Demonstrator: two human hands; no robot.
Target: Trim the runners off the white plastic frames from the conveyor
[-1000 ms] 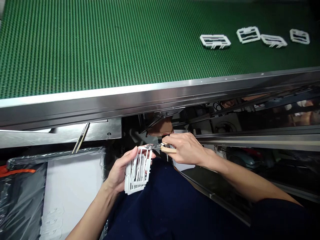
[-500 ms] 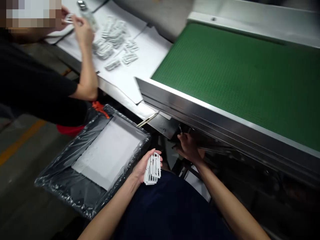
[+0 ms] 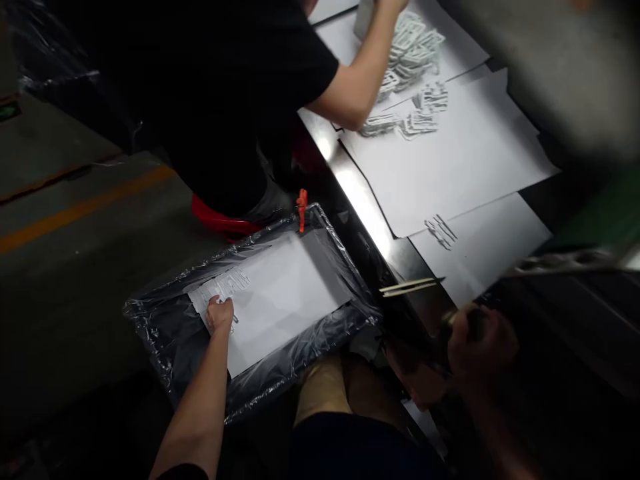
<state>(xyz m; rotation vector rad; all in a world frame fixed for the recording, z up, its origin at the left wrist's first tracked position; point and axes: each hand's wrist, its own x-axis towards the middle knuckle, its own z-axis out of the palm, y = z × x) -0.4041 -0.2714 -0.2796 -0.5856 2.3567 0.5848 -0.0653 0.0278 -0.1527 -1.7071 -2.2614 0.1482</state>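
Observation:
My left hand is over the near left part of a white sheet in the bin, its fingers closed round some thin pale frame pieces. More flat pale frames lie on the sheet just beyond the fingers. The bin is lined with dark shiny plastic. Dim and blurred, my right hand is beside the dark table edge at the right, its fingers curled; what it holds, if anything, cannot be made out.
A person in a black shirt leans over the table, an arm beside a pile of pale frames. Pale sticks jut from the table edge. An orange clip sits on the bin rim. A few thin pieces lie on paper.
The view has swung left. My left hand has moved from above my lap into the bin, and frames now lie on the sheet there. The green belt has mostly left view.

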